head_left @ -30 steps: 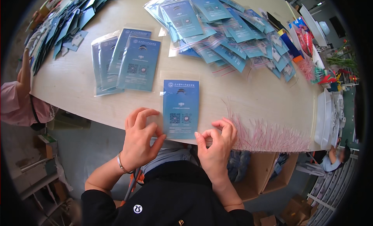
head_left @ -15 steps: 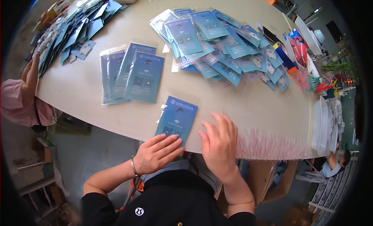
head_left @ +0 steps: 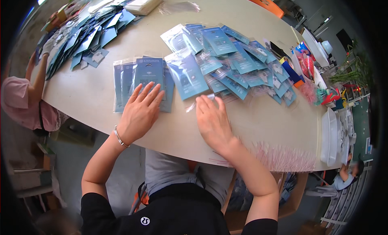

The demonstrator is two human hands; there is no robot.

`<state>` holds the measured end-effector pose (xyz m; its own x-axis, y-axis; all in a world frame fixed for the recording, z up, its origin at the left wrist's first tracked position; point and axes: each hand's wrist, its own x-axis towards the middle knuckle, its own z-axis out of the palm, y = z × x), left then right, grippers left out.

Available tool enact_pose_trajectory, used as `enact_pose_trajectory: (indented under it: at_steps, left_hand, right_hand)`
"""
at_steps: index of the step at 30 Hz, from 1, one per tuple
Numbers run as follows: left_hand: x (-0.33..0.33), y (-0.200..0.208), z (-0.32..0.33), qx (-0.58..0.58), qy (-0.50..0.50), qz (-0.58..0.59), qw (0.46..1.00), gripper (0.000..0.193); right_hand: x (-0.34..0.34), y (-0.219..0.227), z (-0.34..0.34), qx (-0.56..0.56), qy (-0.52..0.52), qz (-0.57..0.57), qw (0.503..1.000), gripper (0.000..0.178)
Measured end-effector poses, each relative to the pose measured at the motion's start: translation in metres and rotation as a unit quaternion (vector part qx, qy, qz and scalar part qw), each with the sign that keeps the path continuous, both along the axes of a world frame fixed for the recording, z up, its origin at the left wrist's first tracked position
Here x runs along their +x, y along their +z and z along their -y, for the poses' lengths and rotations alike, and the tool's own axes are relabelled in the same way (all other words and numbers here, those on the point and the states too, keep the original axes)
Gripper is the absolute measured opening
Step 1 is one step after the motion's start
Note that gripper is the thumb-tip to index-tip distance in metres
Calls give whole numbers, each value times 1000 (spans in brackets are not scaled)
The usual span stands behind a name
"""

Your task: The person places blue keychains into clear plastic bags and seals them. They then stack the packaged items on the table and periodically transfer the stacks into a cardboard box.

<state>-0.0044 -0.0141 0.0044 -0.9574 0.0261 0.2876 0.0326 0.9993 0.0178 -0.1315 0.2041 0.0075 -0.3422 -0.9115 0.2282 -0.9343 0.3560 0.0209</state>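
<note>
On table [head_left: 279,128], left hand [head_left: 140,111] spread atop several cards [head_left: 149,71], right hand [head_left: 213,120] gripping one packet [head_left: 186,74]

Printed markings; lettering too small to read.
Blue cards [head_left: 151,69], 10 o'clock on desk [head_left: 283,128]: pale header, square code. Blue bagged card [head_left: 185,74], 12 o'clock: pale print, round mark. Black shirt [head_left: 178,206], 7 o'clock: round white logo [head_left: 145,221].

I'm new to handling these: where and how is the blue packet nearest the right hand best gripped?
Probably pinch the packet by its near edge, coming from the near side: it is thin and flat, that edge faces the right hand, and the pile crowds its right side.
</note>
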Motion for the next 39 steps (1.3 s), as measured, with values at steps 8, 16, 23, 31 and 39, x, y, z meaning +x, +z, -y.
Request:
enact_pose_trajectory:
  at_steps: [8, 16, 23, 31, 39]
  left_hand:
    - [-16, -14, -66, 135, -150, 85, 976, 61]
    - [-13, -13, -73, 90, -151, 127, 976, 64]
    - [-12, -14, -74, 97, -149, 126, 976, 64]
    - [-12, -13, -71, 94, -151, 129, 976, 59]
    - [-17, -6, -81, 71, -122, 150, 978, 67]
  right_hand:
    - [86, 2, -59, -58, 36, 149, 987, 26]
    - [64, 5, -66, -132, -126, 180, 967, 32]
    - [57, 4, -69, -149, -131, 249, 948, 23]
    - [65, -7, -68, -90, -54, 188, 977, 10]
    - [78, 49, -139, -153, 75, 502, 848, 14]
